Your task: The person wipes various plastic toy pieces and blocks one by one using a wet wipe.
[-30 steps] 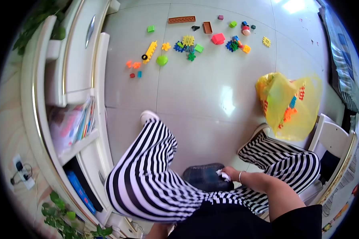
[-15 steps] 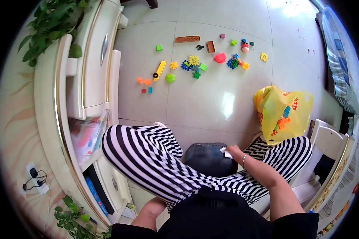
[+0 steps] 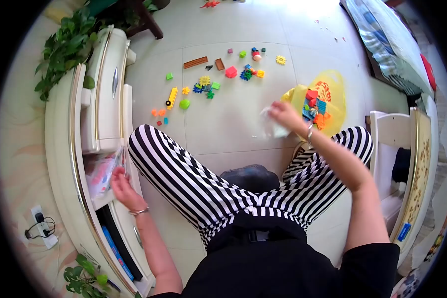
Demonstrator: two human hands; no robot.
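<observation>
I have the right hand [image 3: 284,116] out over the pale tiled floor [image 3: 223,121], just left of a crumpled, translucent yellow plastic bag [image 3: 338,107] with red lettering; motion blurs the fingers and a whitish scrap [image 3: 277,130] close by them, so I cannot tell whether they are pinching it; the wrist, ringed by a silver bracelet [image 3: 310,133], shows in front of the bag's near left edge. In the bag, on the right side of the floor, I make out a heap of red, blue and orange plastic toy pieces [image 3: 322,107].

The left hand [image 3: 126,191] is raised at the near left, its fingers loosely spread; just beside them, in a shelf of the cream cabinet with gold trim [image 3: 107,114], I see a clear plastic packet [image 3: 102,174] with pinkish contents.

Farther off, left of the bag, toys lie scattered; I pick out a yellow toothed bar with a black wheel [image 3: 172,97], a lime-green dome [image 3: 184,104], a brown rectangular strip [image 3: 195,62], a reddish-pink block [image 3: 232,72] and, far right among them, a yellow gear-shaped piece [image 3: 280,60]. Nearer, knees in black-and-white striped trousers [image 3: 184,174] spread wide, a dark rounded object [image 3: 251,177] between them; a white chair [image 3: 390,124] stands at the right.
</observation>
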